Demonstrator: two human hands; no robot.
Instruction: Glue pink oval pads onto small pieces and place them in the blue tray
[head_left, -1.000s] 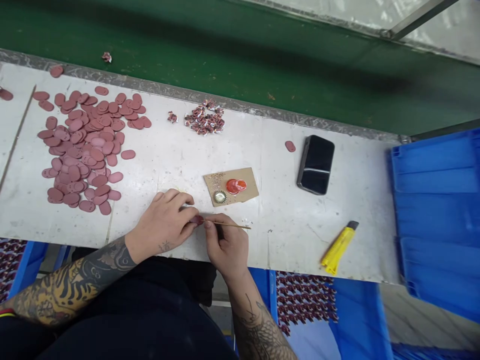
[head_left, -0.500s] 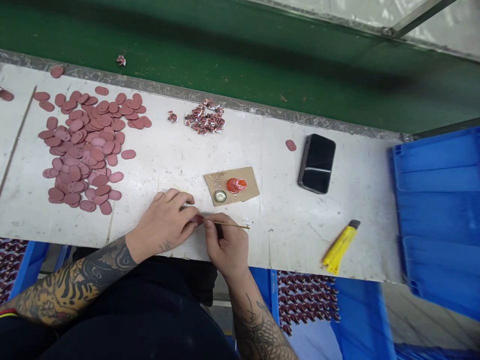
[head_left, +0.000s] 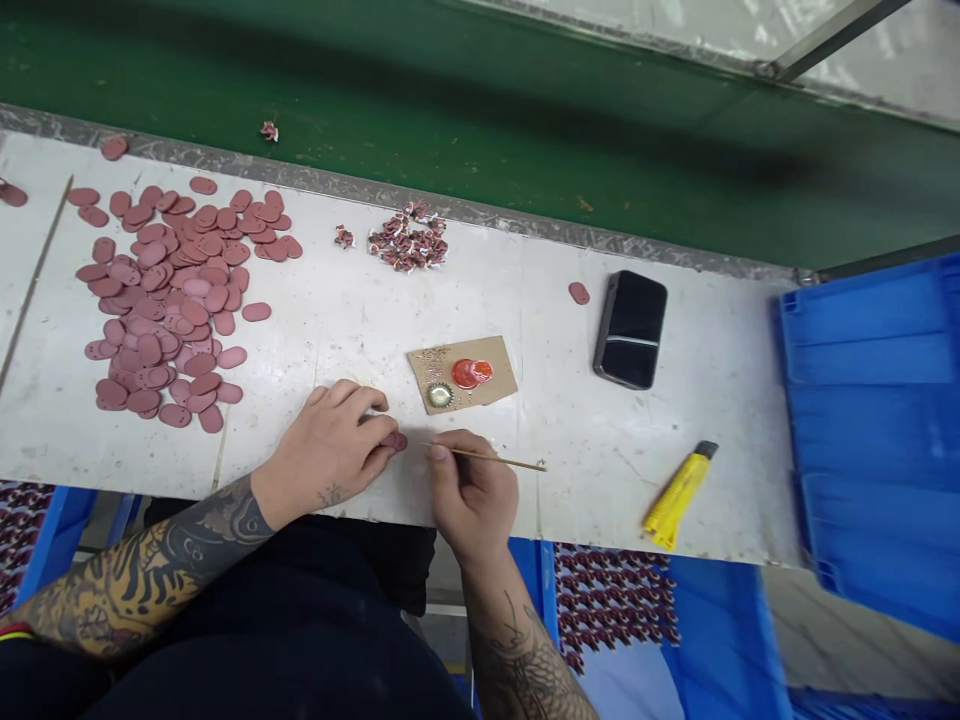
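Observation:
My left hand (head_left: 330, 440) rests on the table with its thumb and forefinger closed on a small oval pink-brown piece (head_left: 395, 440); most of that piece is hidden by the fingers. To its right, my right hand (head_left: 474, 492) pinches a thin wooden stick (head_left: 506, 461), whose tip points left and stays apart from the piece. Just beyond the hands lies a cardboard scrap (head_left: 495, 390) bearing a glossy red-orange blob (head_left: 471, 373), a bottle cap (head_left: 440, 396) and many tiny specks.
Loose oval pieces (head_left: 195, 290) lie heaped at the left. Small brown-and-white figures (head_left: 409, 240) are clustered at the back. Towards the right are a dark phone-like device (head_left: 631, 330), a yellow utility knife (head_left: 679, 497) and blue crates (head_left: 870, 430). A crate of brown parts (head_left: 611, 600) stands below the table edge.
My right hand has drawn back to the right with the stick, whose tip has left the oval piece. My left hand still grips the piece in about the same place.

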